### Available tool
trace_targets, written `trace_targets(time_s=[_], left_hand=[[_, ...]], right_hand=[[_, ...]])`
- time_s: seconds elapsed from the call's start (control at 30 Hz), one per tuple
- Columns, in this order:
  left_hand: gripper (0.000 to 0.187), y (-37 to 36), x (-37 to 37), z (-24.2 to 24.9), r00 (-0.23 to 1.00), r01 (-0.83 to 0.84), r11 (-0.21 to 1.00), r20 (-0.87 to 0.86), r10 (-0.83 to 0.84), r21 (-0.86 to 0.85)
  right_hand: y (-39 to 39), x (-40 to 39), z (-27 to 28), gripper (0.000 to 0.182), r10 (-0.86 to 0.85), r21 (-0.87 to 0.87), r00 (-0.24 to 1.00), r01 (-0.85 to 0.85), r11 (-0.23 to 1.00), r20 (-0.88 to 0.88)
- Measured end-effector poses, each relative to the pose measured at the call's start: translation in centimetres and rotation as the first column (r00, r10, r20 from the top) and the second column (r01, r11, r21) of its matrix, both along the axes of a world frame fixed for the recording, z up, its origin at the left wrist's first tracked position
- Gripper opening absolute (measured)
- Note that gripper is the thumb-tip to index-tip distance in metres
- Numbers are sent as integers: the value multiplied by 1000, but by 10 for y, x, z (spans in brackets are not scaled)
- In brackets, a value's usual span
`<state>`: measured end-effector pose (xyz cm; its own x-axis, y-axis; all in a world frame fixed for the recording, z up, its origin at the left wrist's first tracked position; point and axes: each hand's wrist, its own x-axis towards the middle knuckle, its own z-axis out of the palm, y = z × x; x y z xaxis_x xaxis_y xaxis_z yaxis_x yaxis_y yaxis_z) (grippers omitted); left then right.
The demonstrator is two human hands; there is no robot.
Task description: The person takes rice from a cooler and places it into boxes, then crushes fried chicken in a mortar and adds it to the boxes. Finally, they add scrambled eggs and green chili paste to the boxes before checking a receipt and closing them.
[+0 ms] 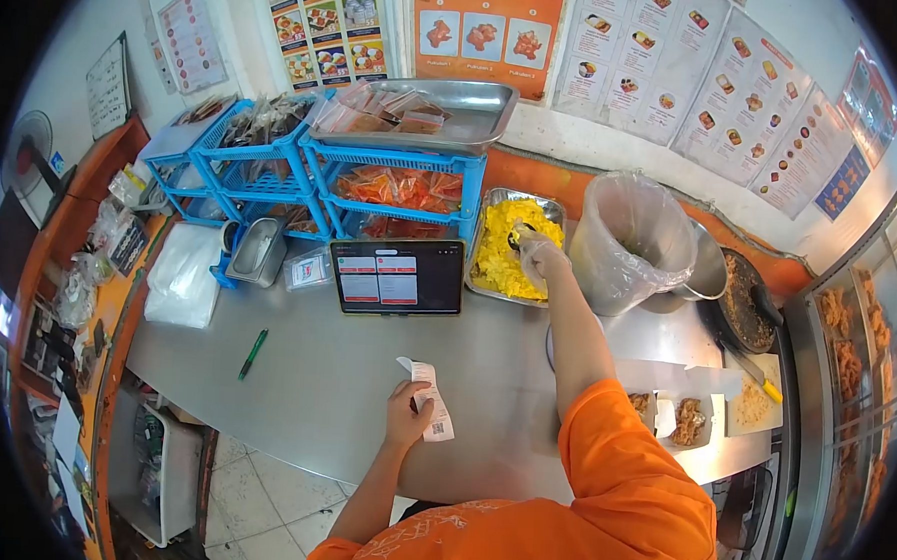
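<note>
My left hand (409,414) is closed on a paper receipt (433,403), which is printed and curls over at its top end. The receipt is held above the steel counter. To the upper right, my right hand (543,259) wears a thin clear glove and reaches over a metal tray (568,228) full of yellow, crumbly food (507,268). Its fingers are closed around a utensil with a dark, rounded part (516,239) at the food; the exact kind is hard to make out. Behind the receipt, a tablet (397,278) stands upright with its screen lit.
Blue plastic racks (399,158) with bagged items stand at the back under a steel tray (465,121). Right of the yellow food is a plastic-lined bucket (624,278). Open boxes with fried pieces (690,421), a yellow-handled knife (759,379) and a stone mortar (742,313) sit at right. A green pen (253,355) lies left.
</note>
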<state>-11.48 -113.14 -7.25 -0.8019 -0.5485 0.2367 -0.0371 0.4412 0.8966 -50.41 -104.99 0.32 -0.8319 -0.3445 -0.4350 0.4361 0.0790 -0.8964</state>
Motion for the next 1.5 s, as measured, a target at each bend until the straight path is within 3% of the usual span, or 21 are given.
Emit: trace_targets(time_s=[0.07,0.2,0.3,0.37,0.6,0.67,0.83,0.9,0.93,0.97,1.03,1.1,1.13,1.17,1.2,1.23,1.3,1.33,1.4,1.43,1.5], left_hand=[[25,0,-1,-1,997,0,997,-76,-6,-78],[25,1,1,0,1000,-4,1000,-3,4,-7],[26,0,0,-1,1000,-2,1000,-17,2,-22],[26,1,0,-1,1000,-6,1000,2,6,-15],[26,2,0,2,1000,0,1000,4,0,28],[25,1,0,2,1000,0,1000,-1,0,-1],[25,1,0,5,1000,3,1000,1,-3,-14],[25,2,-1,0,1000,27,1000,-15,-27,-12],[25,1,-1,-4,999,17,999,-48,-19,-37],[25,0,-2,-6,996,5,998,-85,-10,-66],[25,-1,-2,-1,997,25,996,-69,-31,-90],[25,-1,1,1,998,29,993,-58,-36,-111],[25,-1,1,1,997,31,993,-62,-38,-111],[24,-1,0,0,997,32,993,-64,-39,-110],[24,0,-2,-3,998,17,999,-61,-19,-34],[24,0,-1,-6,998,21,999,-55,-23,-42],[24,0,-1,-2,999,6,999,-41,-8,-39],[24,-1,-2,-3,999,4,999,-40,-6,-41],[24,-2,-2,-7,996,1,992,-88,-13,-129],[24,-3,1,-10,997,0,992,-77,-10,-125],[24,-3,-1,-8,999,10,997,-50,-14,-73]], right_hand=[[5,-9,-6,24,28,-231,986,11,973,165],[10,-42,-32,23,124,-124,954,-93,988,274],[12,-38,-22,11,145,-2,983,-145,989,110],[13,4,41,22,112,96,981,-129,987,159],[11,41,84,47,-137,54,986,133,990,91],[12,34,67,42,47,-7,984,-49,999,-175],[20,29,45,34,218,-82,966,-231,970,-140],[24,38,47,30,329,261,922,-273,926,-206],[25,11,9,22,597,570,655,-297,766,-462],[28,3,-6,22,578,562,668,-280,778,-468],[24,-8,-10,21,944,918,55,256,303,-327],[12,3,2,28,938,907,111,313,281,-328],[5,19,15,33,475,637,461,307,708,-750],[3,31,23,38,-208,181,666,465,866,-716],[13,25,9,48,-8,303,713,309,902,-701],[21,16,-2,48,-17,297,717,311,903,-697],[27,11,1,55,354,624,922,-187,759,-154],[29,12,1,55,356,622,922,-189,760,-154],[32,20,-1,50,164,197,972,-130,972,-169],[31,25,-3,50,167,199,973,-135,971,-158],[32,56,35,40,-226,-360,974,222,906,32]])
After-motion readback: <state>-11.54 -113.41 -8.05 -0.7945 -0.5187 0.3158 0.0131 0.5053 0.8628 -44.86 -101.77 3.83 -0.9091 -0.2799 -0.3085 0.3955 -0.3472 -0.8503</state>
